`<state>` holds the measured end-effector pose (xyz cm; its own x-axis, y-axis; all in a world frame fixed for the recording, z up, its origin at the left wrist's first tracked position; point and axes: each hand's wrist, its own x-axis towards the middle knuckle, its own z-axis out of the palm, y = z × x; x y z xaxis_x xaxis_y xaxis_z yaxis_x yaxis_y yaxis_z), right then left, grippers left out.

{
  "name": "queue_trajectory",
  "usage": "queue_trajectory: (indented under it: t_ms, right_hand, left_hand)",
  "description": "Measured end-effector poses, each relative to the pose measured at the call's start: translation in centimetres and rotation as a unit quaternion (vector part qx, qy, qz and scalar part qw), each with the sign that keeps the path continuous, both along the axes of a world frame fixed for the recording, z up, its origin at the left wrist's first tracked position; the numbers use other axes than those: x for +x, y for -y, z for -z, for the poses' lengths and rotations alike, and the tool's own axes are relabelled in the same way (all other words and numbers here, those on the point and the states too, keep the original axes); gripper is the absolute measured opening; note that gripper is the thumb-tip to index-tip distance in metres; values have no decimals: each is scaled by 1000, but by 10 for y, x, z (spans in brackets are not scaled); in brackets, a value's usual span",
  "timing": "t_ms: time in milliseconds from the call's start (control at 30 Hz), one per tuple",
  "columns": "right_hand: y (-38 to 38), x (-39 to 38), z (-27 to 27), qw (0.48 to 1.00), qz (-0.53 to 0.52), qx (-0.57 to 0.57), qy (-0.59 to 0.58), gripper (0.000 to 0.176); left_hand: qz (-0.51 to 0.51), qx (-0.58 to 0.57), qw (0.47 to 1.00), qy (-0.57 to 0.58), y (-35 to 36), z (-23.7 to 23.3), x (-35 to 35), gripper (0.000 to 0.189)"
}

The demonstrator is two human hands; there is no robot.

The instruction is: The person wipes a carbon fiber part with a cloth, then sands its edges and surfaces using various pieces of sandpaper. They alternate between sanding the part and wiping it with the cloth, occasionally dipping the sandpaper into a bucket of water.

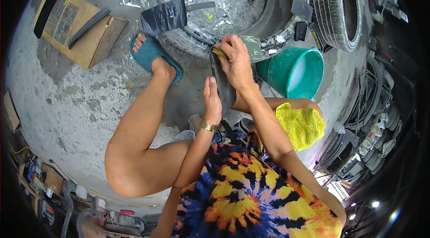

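Observation:
A dark, flat, curved-edged piece (227,83) stands on edge between my legs; its kind I cannot make out. My left hand (212,100), with a gold watch on the wrist, lies against its left side, fingers stretched out. At the piece's upper end my right hand (236,64) pinches a small folded brown-yellow pad (219,52), which looks like sandpaper, against the edge. Just beyond, a green sheet (251,47) rests near the tire. A yellow cloth (301,126) is draped over my right knee.
A large tire (195,41) lies ahead, with dark pieces like the glossy one (164,16) on it. A green bucket (278,74) with whitish liquid is at right, another tire (333,9) behind. A cardboard box (74,25) is at left. My sandaled foot (154,56) is on the concrete.

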<state>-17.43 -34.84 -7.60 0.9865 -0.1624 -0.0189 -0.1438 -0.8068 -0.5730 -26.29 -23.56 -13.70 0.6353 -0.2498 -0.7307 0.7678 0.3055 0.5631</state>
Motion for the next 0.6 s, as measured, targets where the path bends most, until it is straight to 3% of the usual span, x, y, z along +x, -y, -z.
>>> queue_trajectory:
  t_ms: [33,100,233,267,333,500,600]
  right_hand:
    - [3,0,-2,1000,-1,-1,7,27]
    - [6,-9,-9,991,64,115,-11,26]
    - [4,-16,-2,993,39,106,-19,29]
    - [2,-14,-1,999,5,42,3,27]
    - [-6,-36,1,999,16,36,6,28]
    - [-10,-23,6,999,44,1,29,26]
    - [-16,-41,5,998,49,5,32,27]
  left_hand:
    - [-1,-1,1000,7,0,-1,2,45]
    - [-14,28,997,-71,0,-28,15,60]
    - [-26,39,996,-74,2,-15,4,60]
    - [-18,14,997,-73,0,-9,4,60]
    - [-14,-8,997,-70,-3,-1,0,61]
    - [0,48,998,-49,0,-22,9,62]
    - [-8,20,997,-79,-1,-23,12,62]
